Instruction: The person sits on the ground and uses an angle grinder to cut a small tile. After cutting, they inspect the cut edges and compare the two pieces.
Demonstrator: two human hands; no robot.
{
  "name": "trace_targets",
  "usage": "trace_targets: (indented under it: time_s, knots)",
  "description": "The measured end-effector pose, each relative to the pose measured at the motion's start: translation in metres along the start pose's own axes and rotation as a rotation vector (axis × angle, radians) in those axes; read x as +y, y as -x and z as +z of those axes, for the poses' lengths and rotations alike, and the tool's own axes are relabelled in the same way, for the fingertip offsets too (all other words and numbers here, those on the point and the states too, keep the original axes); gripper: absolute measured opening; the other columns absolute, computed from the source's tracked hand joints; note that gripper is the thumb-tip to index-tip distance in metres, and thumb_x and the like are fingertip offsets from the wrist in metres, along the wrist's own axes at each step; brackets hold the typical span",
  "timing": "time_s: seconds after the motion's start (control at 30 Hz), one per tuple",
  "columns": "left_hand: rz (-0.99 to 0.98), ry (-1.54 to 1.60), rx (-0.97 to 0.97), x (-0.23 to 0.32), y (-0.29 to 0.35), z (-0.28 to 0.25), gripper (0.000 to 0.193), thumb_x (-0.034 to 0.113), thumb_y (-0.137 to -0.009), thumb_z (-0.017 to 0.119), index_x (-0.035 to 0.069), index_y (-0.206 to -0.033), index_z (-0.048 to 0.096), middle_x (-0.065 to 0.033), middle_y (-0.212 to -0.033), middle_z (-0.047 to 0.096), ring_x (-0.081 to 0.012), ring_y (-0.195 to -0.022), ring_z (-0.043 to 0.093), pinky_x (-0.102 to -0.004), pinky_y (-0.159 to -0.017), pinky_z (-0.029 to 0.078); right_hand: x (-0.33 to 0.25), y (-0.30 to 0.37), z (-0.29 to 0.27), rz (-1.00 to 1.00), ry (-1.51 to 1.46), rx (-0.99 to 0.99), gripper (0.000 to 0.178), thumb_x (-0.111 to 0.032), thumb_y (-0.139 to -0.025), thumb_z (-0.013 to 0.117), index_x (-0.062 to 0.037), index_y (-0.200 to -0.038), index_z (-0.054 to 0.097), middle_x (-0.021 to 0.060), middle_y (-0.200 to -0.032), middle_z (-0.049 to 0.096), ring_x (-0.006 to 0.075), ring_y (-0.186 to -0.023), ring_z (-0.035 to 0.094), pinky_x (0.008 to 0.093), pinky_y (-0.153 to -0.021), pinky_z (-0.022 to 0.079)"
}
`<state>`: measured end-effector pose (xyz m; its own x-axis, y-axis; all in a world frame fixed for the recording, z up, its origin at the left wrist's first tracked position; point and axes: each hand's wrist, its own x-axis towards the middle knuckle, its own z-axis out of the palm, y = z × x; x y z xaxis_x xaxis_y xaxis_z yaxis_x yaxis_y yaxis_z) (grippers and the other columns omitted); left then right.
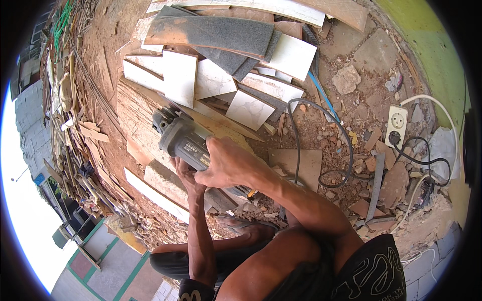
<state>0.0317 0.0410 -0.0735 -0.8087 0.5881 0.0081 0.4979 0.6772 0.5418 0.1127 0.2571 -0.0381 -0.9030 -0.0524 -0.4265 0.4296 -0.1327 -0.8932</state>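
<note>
A dark grey angle grinder [185, 141] is held in both hands, its head pointing away and to the left. My right hand [226, 163] wraps around the body from the right side. Below the tool, my left hand [187, 175] closes on its underside, with some fingers hidden. The grinder's head is over a worn wooden board [138, 108]. Its disc is too hard to make out. Just beyond stand and lie cut white tile pieces [179, 78], close to the grinder's head. A marbled tile piece [249, 110] rests to the right.
Dark grey tile strips [221, 37] are piled at the far side. On the right, a white socket block [396, 123] holds a black plug, and a black cable [346, 131] loops over rubble. Scrap wood [90, 131] lies heaped at left. A yellow-green wall [427, 40] borders the right.
</note>
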Motion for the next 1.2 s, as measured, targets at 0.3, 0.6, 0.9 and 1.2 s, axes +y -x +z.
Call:
trace_targets:
  time_s: [0.3, 0.6, 0.9, 1.2]
  knots:
    - [0.003, -0.013, -0.021, 0.0, 0.001, -0.002, 0.048, 0.035, -0.068, 0.082, 0.007, -0.105, 0.072, -0.0103, -0.116, 0.068, -0.035, -0.126, 0.051, -0.0517, -0.11, 0.034, 0.001, -0.001, 0.002, -0.025, -0.002, 0.031, 0.045, -0.024, -0.071, 0.075, 0.0187, -0.075, 0.06, 0.0222, -0.057, 0.061, 0.0291, -0.044, 0.06, 0.0404, -0.038, 0.047]
    - [-0.002, -0.019, -0.027, 0.002, -0.001, -0.001, 0.049, 0.038, -0.067, 0.083, 0.007, -0.104, 0.072, -0.0103, -0.117, 0.067, -0.0347, -0.127, 0.051, -0.0518, -0.111, 0.032, 0.002, -0.001, 0.002, -0.048, -0.013, 0.038, 0.043, -0.022, -0.069, 0.074, 0.0178, -0.074, 0.06, 0.0225, -0.057, 0.062, 0.0295, -0.044, 0.06, 0.0405, -0.039, 0.049]
    - [0.008, -0.031, -0.029, 0.003, -0.001, -0.002, 0.052, 0.041, -0.066, 0.083, 0.007, -0.103, 0.071, -0.0107, -0.117, 0.067, -0.0347, -0.127, 0.051, -0.0524, -0.113, 0.03, 0.001, -0.002, 0.001, -0.049, 0.01, 0.032, 0.044, -0.024, -0.069, 0.074, 0.0175, -0.075, 0.06, 0.0216, -0.056, 0.061, 0.0295, -0.044, 0.06, 0.0406, -0.037, 0.047]
    - [0.05, -0.027, -0.003, -0.003, -0.001, 0.0, 0.05, 0.04, -0.067, 0.083, 0.007, -0.104, 0.073, -0.0101, -0.115, 0.068, -0.0338, -0.126, 0.051, -0.0525, -0.113, 0.03, 0.001, 0.0, 0.001, -0.017, 0.009, -0.02, 0.042, -0.023, -0.071, 0.074, 0.0156, -0.073, 0.059, 0.018, -0.054, 0.059, 0.0269, -0.042, 0.057, 0.0387, -0.033, 0.042]
